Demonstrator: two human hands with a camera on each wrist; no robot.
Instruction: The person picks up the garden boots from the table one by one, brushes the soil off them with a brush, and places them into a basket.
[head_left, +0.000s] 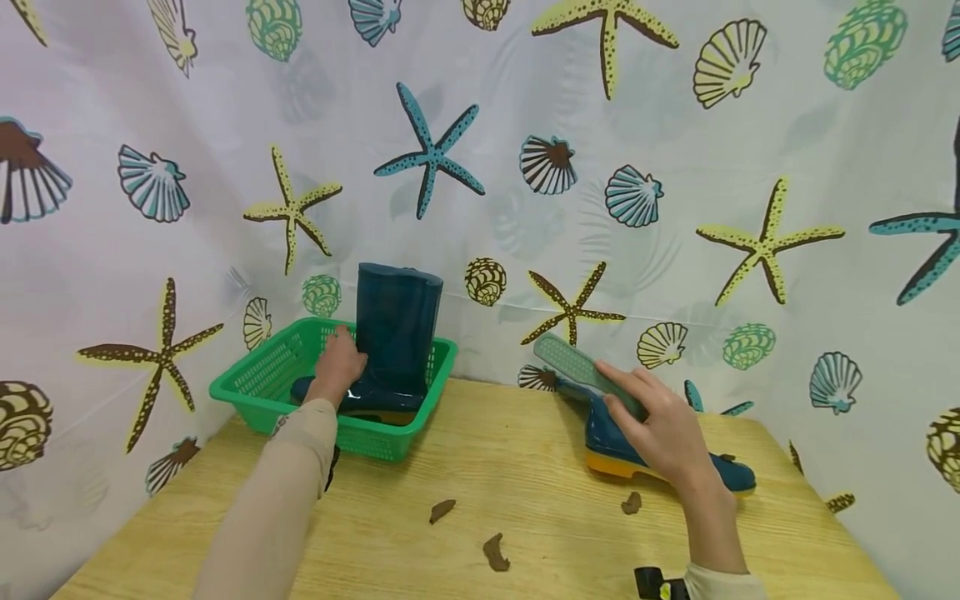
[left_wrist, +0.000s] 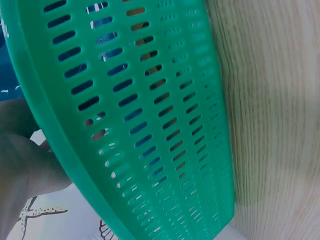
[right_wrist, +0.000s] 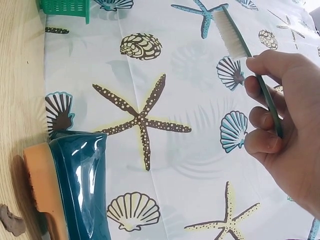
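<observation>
Hands first: left hand [head_left: 339,364] sits on the foot of a glossy dark-blue rubber boot [head_left: 393,337] standing upright in a green slotted plastic basket [head_left: 264,375], left of frame centre in head view. Fingers lie over the boot; whether they actually curl round it I can't tell. Left wrist view shows only basket wall [left_wrist: 145,120] plus a bit of palm [left_wrist: 25,150].

Right hand [head_left: 663,429] grips the handle of a green long-handled brush w/ white bristles [head_left: 581,371], fingers wrapped round it, lower right of centre. Right wrist view: bristles [right_wrist: 231,35] at top, pointing away from the hand [right_wrist: 285,125].

Under/behind that hand a second dark-blue boot w/ orange-yellow sole [head_left: 622,450] lies on its side on the light wooden tabletop [head_left: 525,442]; sole also shows lower left in right wrist view [right_wrist: 47,190].

Brown mud-like lumps [head_left: 495,552] scattered on the table, bottom centre. Backdrop: white curtain w/ starfish + shell print [head_left: 431,154].
</observation>
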